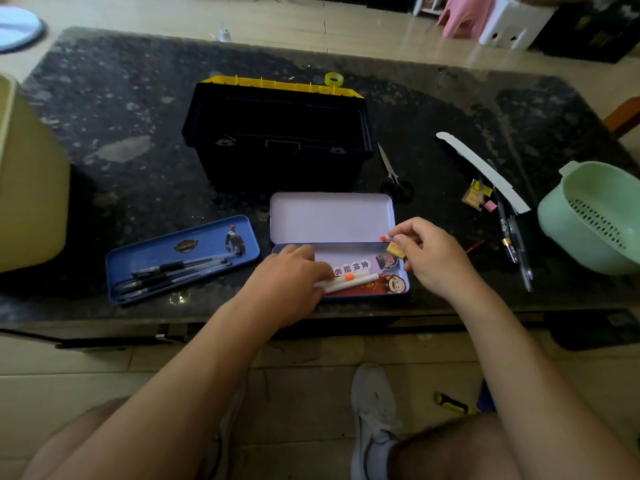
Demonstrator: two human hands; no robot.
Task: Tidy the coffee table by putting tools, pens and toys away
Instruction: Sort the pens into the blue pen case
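Observation:
An open tin pencil case (332, 216) lies at the table's near edge, its pale lid tipped back. My left hand (287, 282) rests inside its tray on white pens with orange tips (353, 280). My right hand (433, 258) hovers over the case's right end, pinching a white pen with an orange tip (383, 239) and a small yellow piece. To the left, a blue tin tray (180, 258) holds several black pens. A black toolbox (277, 133) with a yellow lid stands open behind.
Scissors (394, 174) lie right of the toolbox. Further right are a white cardboard strip (485, 169), loose pens (516, 244), small packets and a green colander (595, 216). A yellow bin (27, 181) stands at the left edge, a tape roll (334, 79) behind the toolbox.

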